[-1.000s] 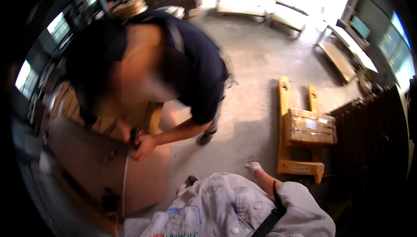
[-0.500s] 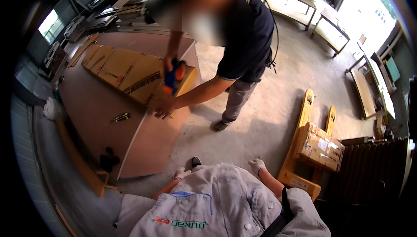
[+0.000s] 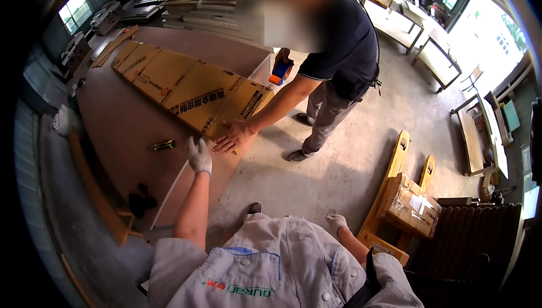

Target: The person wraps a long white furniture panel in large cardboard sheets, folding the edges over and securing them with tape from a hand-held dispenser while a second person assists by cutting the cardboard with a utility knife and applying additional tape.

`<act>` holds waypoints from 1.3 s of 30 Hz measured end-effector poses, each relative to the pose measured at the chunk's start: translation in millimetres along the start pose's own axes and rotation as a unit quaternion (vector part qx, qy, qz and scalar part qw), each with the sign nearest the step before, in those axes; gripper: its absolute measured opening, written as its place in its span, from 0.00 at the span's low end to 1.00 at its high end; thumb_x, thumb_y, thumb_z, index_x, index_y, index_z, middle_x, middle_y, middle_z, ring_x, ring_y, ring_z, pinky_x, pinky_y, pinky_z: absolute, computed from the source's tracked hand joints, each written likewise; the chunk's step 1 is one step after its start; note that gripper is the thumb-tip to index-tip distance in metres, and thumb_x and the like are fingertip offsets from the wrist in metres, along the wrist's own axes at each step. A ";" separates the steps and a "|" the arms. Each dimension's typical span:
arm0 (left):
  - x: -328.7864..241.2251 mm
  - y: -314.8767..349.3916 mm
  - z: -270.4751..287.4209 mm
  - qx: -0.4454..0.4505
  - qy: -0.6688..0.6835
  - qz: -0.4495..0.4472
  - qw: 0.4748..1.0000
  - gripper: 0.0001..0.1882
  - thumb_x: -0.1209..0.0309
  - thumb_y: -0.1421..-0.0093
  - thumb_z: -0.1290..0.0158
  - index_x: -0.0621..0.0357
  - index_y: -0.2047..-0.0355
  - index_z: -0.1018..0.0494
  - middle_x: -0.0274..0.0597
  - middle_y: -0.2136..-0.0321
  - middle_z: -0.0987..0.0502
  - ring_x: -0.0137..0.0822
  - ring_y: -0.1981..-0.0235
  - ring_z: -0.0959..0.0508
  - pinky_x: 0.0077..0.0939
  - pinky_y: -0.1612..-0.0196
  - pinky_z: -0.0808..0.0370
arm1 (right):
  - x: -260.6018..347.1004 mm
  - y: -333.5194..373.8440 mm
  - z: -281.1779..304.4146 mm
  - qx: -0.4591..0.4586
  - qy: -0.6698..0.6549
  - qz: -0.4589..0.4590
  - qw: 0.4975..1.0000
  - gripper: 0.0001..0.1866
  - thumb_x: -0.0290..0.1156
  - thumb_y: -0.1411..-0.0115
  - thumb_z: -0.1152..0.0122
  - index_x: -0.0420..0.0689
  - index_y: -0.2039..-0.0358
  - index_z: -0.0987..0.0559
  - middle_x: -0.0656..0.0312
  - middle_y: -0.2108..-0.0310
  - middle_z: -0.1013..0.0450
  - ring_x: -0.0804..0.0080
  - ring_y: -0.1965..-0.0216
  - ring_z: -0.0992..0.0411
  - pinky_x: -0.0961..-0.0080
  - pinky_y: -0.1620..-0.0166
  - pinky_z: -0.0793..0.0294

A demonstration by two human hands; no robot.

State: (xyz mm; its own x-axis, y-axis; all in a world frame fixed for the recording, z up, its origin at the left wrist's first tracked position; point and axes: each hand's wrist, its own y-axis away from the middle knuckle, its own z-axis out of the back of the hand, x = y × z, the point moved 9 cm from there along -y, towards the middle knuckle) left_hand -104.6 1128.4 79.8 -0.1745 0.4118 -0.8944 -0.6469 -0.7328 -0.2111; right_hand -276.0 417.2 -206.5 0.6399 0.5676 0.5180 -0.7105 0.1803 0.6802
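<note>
My left hand (image 3: 199,156), in a pale work glove, reaches out to the near end of a long, flat cardboard box (image 3: 186,90). Its fingers are extended and hold nothing that I can see. My right hand (image 3: 336,223), gloved too, hangs low beside my body with loosely bent fingers and nothing visible in it. Across from me, a co-worker lays one hand (image 3: 234,137) flat by the box's near corner, close to my fingertips. The co-worker's other hand grips a blue and orange tape dispenser (image 3: 280,73). A yellow and black utility knife (image 3: 165,145) lies left of my glove.
The box rests on a large brownish board surface (image 3: 118,133). A dark object (image 3: 141,199) lies near its left edge. To my right stands a yellow pallet truck (image 3: 389,189) carrying a taped carton (image 3: 412,205). Wheeled tables (image 3: 437,59) and stacked panels (image 3: 197,11) stand farther back.
My left hand has risen from my side and stretched forward to the box. The co-worker has drawn the tape dispenser back off the box. My right hand stays low.
</note>
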 end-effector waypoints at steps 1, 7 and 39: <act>-9.2 -22.2 7.4 -0.002 -0.006 -0.001 1.000 0.34 0.56 0.24 0.44 0.70 0.29 0.35 0.67 0.28 0.35 0.63 0.30 0.29 0.49 0.31 0.28 | 15.1 7.2 -10.2 0.006 -0.001 0.000 1.000 0.24 0.49 0.32 0.34 0.39 0.51 0.11 0.46 0.55 0.14 0.57 0.51 0.15 0.63 0.46 0.21; 18.2 -60.6 -50.0 0.227 -0.414 -0.090 0.877 0.40 0.45 0.23 0.53 0.58 0.22 0.43 0.58 0.21 0.46 0.57 0.22 0.42 0.55 0.23 0.43 | 49.3 35.0 -48.1 0.011 -0.006 -0.008 1.000 0.21 0.42 0.33 0.29 0.35 0.51 0.12 0.62 0.63 0.14 0.73 0.63 0.21 0.68 0.55 0.22; 15.5 -58.9 -36.3 0.259 -0.370 -0.114 0.885 0.39 0.49 0.26 0.49 0.57 0.23 0.43 0.61 0.22 0.47 0.61 0.24 0.40 0.56 0.25 0.38 | 82.6 58.5 -57.6 0.056 0.068 -0.004 0.996 0.24 0.45 0.33 0.32 0.36 0.50 0.12 0.44 0.53 0.14 0.55 0.49 0.16 0.61 0.44 0.21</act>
State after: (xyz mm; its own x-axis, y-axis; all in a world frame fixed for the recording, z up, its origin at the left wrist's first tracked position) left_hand -42.3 1158.3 64.1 -0.3096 0.8993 -0.3088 -0.9481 -0.3168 0.0280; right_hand -281.6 520.9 -153.7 0.5941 0.6714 0.4431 -0.6639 0.0982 0.7413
